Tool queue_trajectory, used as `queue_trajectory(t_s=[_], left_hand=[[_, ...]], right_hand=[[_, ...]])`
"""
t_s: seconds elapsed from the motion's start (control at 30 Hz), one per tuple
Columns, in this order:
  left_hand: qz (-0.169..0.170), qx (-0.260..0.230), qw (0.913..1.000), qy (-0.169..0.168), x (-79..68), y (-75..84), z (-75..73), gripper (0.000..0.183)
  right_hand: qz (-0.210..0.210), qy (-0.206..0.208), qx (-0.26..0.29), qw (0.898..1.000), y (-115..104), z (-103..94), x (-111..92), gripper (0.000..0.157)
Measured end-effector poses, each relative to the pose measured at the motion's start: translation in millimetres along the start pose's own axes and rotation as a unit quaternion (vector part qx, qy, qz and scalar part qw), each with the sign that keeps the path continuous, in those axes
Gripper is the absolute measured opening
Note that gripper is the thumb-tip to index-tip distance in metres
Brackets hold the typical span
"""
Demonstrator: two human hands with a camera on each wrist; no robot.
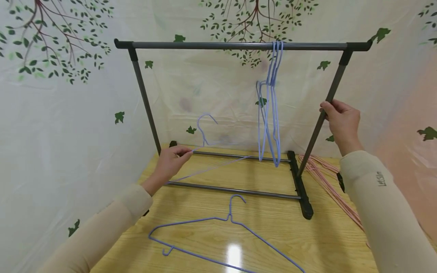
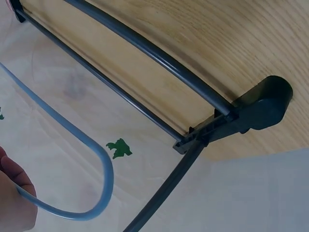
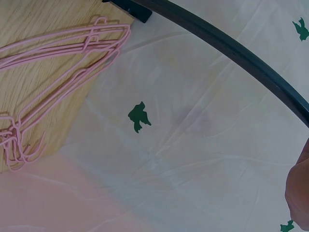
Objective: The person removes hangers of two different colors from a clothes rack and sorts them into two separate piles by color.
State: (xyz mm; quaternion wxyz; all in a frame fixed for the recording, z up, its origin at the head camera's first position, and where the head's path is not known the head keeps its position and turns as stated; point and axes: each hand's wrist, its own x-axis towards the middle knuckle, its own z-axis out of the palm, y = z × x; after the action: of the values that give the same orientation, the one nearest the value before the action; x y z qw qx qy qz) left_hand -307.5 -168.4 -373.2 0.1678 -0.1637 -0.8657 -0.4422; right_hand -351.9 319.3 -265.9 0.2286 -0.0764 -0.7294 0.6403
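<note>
My left hand (image 1: 170,163) pinches a blue wire clothes hanger (image 1: 203,141) by one shoulder, inside the black garment rack (image 1: 205,46). The hanger's hook is up, below the rack's top bar and apart from it. In the left wrist view, the bent hanger end (image 2: 110,174) curves out of the fingers of the left hand (image 2: 17,203). With thumb and fingers, my right hand (image 1: 343,123) grips the right post of the rack. Several blue hangers (image 1: 273,79) hang together on the top bar, right of its middle. Another blue hanger (image 1: 184,222) lies flat on the table in front.
Several pink hangers (image 1: 327,185) lie in a bundle on the wooden table (image 1: 334,235), right of the rack's foot (image 1: 302,195). Behind the rack hangs a pale sheet (image 1: 218,87) printed with branches and green leaves.
</note>
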Motion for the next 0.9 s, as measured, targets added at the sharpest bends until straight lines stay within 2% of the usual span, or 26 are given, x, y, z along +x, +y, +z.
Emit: queue_trajectory(t_s=[0.3,0.53,0.77,0.87,0.9], left_hand=[[-0.005,-0.013,0.997,-0.076,-11.9,3.5,10.2,0.016],[-0.014,-0.036,0.9906,-0.132,-21.9,1.1,17.5,0.015],[-0.026,-0.063,0.9759,-0.207,-35.1,-2.2,24.9,0.019],[-0.027,-0.076,0.9705,-0.228,-41.4,-3.5,29.2,0.02],[-0.027,-0.078,0.9687,-0.234,-44.0,1.0,28.9,0.019]], right_hand=[[-0.007,0.0,0.012,1.0,1,-1.1,-3,0.049],[-0.009,0.0,0.017,1.0,0,-1.0,-5,0.05],[-0.001,0.0,0.012,1.0,-2,-1.2,-7,0.047],[-0.002,0.002,0.018,1.0,-2,-0.9,-8,0.046],[-0.003,0.002,0.021,1.0,-2,-0.9,-9,0.045]])
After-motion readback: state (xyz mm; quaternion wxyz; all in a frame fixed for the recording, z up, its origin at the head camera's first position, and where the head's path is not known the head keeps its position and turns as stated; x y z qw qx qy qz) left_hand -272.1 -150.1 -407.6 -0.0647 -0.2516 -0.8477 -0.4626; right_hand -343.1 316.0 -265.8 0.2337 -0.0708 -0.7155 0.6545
